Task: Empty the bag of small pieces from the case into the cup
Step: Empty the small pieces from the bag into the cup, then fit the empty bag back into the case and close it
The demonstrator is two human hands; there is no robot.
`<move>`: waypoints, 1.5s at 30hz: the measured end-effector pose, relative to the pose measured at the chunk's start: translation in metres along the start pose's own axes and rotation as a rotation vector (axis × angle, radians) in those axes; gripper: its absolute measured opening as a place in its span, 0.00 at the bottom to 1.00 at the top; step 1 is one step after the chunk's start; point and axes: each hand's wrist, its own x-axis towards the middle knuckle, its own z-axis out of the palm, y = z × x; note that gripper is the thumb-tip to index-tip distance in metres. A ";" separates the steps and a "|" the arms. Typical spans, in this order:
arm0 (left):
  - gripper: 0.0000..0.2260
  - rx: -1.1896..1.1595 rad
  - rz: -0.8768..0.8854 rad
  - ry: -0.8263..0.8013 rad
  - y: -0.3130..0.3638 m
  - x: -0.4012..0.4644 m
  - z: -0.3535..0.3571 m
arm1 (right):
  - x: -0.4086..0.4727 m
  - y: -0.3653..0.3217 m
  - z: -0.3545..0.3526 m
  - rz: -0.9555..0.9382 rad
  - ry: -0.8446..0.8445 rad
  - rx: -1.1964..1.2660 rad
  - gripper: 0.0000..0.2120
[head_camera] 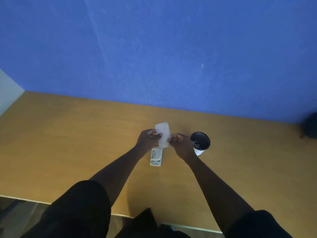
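Observation:
A small white case (155, 158) lies open on the wooden table (68, 143), with small parts inside its tray. Just above its far end, a translucent white lid (163, 133) with rounded corners stands upright. My left hand (148, 140) pinches the lid's left edge and my right hand (181, 145) pinches its lower right edge. Whether the lid is still joined to the case is hidden by my hands. No bag can be made out. Right of my right hand stands the cup (204, 140), white outside and dark inside, holding some small white pieces (196, 144).
A blue wall (154, 57) rises straight behind the table's far edge. A dark object (310, 127) sits at the far right against the wall. The table's near edge runs just in front of my body, with floor below it at the left.

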 end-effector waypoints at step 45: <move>0.06 -0.264 -0.251 -0.019 -0.023 -0.026 -0.082 | -0.013 -0.050 0.056 0.354 0.080 0.180 0.08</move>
